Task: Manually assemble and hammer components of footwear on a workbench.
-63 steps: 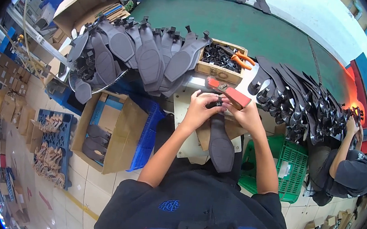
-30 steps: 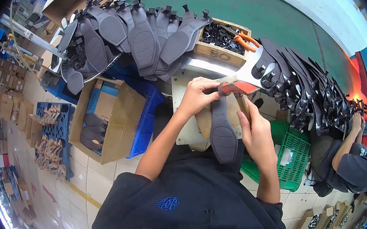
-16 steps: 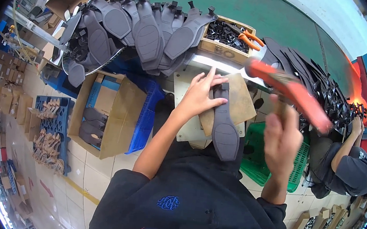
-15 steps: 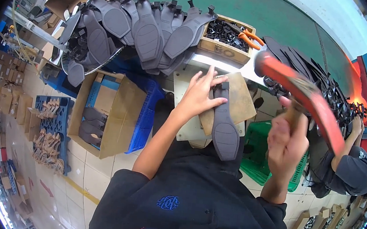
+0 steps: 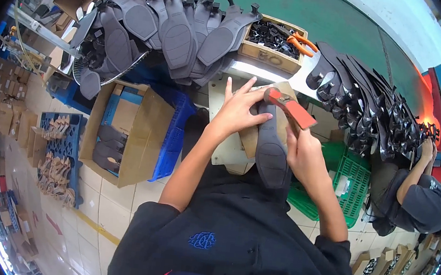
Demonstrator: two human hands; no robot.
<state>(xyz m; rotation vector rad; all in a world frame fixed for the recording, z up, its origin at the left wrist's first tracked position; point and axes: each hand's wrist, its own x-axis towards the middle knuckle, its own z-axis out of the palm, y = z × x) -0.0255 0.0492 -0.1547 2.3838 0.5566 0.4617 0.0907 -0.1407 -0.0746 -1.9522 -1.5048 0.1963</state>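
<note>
A dark grey shoe sole (image 5: 273, 162) lies on a tan board (image 5: 248, 140) in front of me, its heel end pointing away. My left hand (image 5: 239, 112) holds the heel end between thumb and forefinger, the other fingers spread. My right hand (image 5: 307, 154) is closed round the handle of a hammer with a red head (image 5: 293, 110). The hammer head is over the heel end and hides it, so I cannot tell whether they touch. Under the board is a pale metal plate (image 5: 223, 151).
Grey soles (image 5: 177, 41) are heaped at the far left, beside a wooden box (image 5: 269, 57) of small black parts with orange-handled pliers (image 5: 300, 43). More soles (image 5: 359, 93) stand in rows at right. A green crate (image 5: 353, 178), a cardboard box (image 5: 142, 140) and a seated person (image 5: 423, 202) flank me.
My right hand has swung the hammer down and left, from raised at the right to over the heel end. My left hand stays at the sole.
</note>
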